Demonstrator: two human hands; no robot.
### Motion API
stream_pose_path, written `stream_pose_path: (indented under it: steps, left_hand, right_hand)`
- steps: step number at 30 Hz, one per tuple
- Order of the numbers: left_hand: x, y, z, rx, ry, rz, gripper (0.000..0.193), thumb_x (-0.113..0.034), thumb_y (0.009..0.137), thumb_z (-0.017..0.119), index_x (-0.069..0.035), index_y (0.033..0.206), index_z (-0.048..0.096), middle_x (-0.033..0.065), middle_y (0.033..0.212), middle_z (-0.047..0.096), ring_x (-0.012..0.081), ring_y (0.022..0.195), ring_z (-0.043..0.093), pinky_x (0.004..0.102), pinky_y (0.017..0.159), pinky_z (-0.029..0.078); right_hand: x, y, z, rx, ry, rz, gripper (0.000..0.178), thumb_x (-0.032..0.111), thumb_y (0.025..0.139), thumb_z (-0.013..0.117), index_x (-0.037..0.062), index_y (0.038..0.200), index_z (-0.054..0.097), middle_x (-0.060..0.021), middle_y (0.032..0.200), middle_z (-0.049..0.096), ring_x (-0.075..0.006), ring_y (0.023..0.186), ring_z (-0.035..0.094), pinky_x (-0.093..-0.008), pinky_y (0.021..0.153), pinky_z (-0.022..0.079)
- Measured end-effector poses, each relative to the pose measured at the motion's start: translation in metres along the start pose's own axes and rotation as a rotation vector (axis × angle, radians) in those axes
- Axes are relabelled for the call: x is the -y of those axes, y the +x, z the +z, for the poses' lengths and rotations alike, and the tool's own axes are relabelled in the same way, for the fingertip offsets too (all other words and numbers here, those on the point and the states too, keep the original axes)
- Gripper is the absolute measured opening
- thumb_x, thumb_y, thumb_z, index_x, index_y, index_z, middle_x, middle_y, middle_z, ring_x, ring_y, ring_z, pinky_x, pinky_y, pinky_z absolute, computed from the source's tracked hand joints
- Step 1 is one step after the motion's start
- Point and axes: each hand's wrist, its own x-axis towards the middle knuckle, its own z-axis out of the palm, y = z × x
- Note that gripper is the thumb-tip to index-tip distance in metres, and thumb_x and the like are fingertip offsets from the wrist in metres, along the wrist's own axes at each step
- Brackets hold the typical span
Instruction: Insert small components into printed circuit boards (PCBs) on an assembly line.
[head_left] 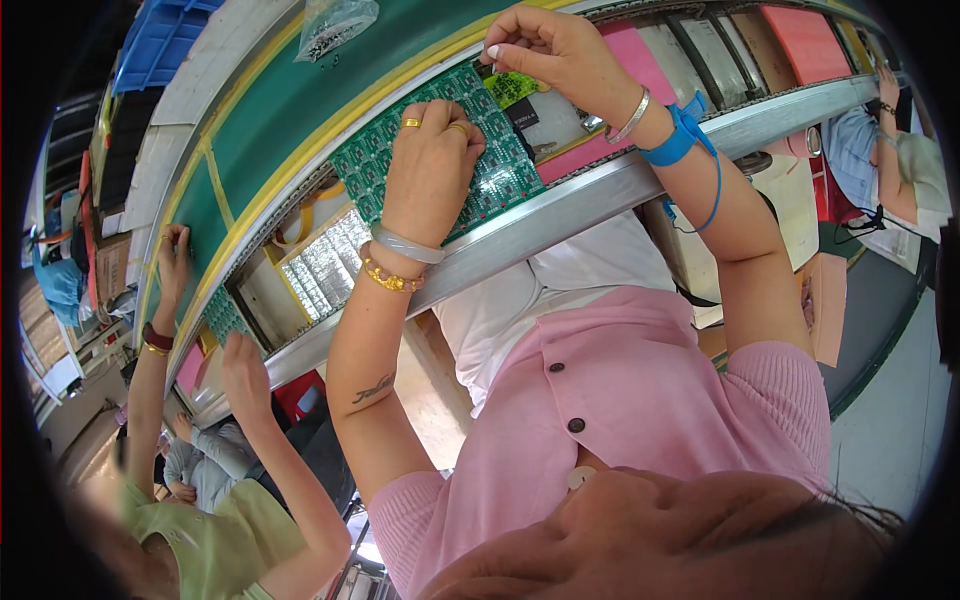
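A green circuit board panel (510, 180), dotted with many small parts, lies across the metal rails in front of me. My left hand (430, 170) is over its middle, with fingers bent down and closed against the surface. Whatever those fingertips pinch, if anything, is hidden under the hand. Beyond the panel's far right corner, my right hand (555, 60) is raised with thumb and forefinger together. Something tiny may be between them, but it is too small to name. A blue wrist strap (680, 135) with a thin cord circles my right wrist.
A silver rail (590, 190) runs along my side of the line. Behind the panel stretches a green belt (270, 110) with yellow edges, bearing a clear plastic bag (335, 25) of small dark parts. At left, a co-worker's hands (245, 375) are over another board (225, 315).
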Motion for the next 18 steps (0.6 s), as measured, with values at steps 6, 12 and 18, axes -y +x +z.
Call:
stream_pose_path:
  steps: [6,12,18]
  left_hand:
    - [-0.001,-0.002,0.001,-0.029,0.066,0.045,0.008,-0.006,0.067,0.067,-0.004,0.073,0.063,0.0074,0.088,0.056,0.0264,0.090,0.051,0.0353,0.079,0.044]
    - [-0.002,-0.006,-0.004,-0.048,-0.017,0.061,0.015,-0.007,0.068,0.070,-0.005,0.082,0.065,0.0084,0.091,0.058,0.0285,0.090,0.052,0.0369,0.078,0.043]
    - [0.041,-0.033,-0.030,-0.296,-0.130,-0.153,0.011,-0.011,0.075,0.070,-0.006,0.084,0.066,0.0077,0.091,0.060,0.0245,0.085,0.055,0.0346,0.077,0.043]
  right_hand:
    - [0.009,-0.011,0.004,0.060,-0.339,-0.104,0.011,0.011,0.087,0.057,0.0027,0.094,0.059,-0.0028,0.092,0.062,-0.0110,0.083,0.059,-0.0242,0.074,0.048]
    - [0.000,-0.033,0.007,0.132,-0.722,-0.392,0.009,0.007,0.077,0.061,0.0061,0.086,0.060,-0.0061,0.097,0.058,-0.0276,0.098,0.050,-0.0369,0.088,0.039]
    - [-0.010,-0.039,0.010,0.205,-0.800,-0.302,0.009,0.009,0.075,0.065,0.0066,0.082,0.061,-0.0046,0.098,0.056,-0.0257,0.099,0.049,-0.0369,0.086,0.040]
